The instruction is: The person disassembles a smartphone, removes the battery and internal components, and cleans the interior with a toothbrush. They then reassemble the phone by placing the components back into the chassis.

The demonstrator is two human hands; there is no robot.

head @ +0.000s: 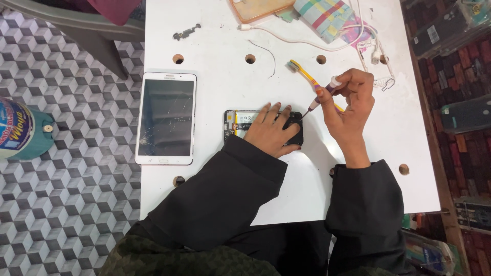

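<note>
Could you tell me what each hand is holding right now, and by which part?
The right hand holds a small screwdriver by its upper handle, fingertips pinching near the cap. The left hand grips nothing; it presses flat on the opened phone.

Cracked white tablet (165, 118) left on table (220, 76)

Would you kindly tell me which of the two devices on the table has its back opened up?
The small dark phone under the left hand, its insides exposed; the white tablet lies closed, screen up.

One tablet (165, 118), one opened phone (240, 125), one toothbrush (307, 76), one screwdriver (322, 95).
</note>
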